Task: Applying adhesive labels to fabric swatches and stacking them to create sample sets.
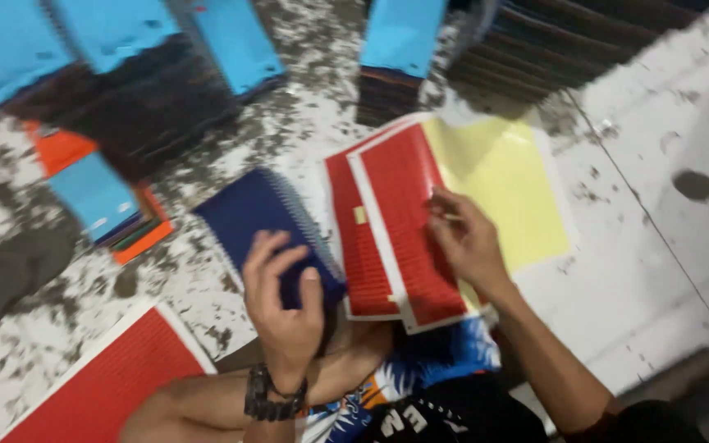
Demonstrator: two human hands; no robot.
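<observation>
Nearest the camera are the person's bent knees in patterned blue, white and orange shorts [428, 369], with a dark beaded bracelet [268, 398] on the left wrist. Just above, the left hand [285, 299] grips the lower corner of a dark blue spiral-bound notebook [260, 221], fingers [258, 262] curled over its cover and thumb pressed against the edge, clamped on it. The notebook tilts up from the floor [633, 271], its wire binding facing right. Just beside it lie red sticker sheets [391, 221] with white borders, overlapping one another, resting partly on a pale yellow backing sheet [506, 184]. The right hand [465, 238] rests on the top red sheet, its fingertips pinched together at the sheet's right edge; what they pinch is too blurred to tell. Another red sheet [104, 385] lies at the lower left, well apart. Farther off, along the top, stand stacks of notebooks with light blue covers [112, 29], and a smaller stack with blue and orange covers [112, 209] sits at left. The floor is white, speckled with dark patches.
</observation>
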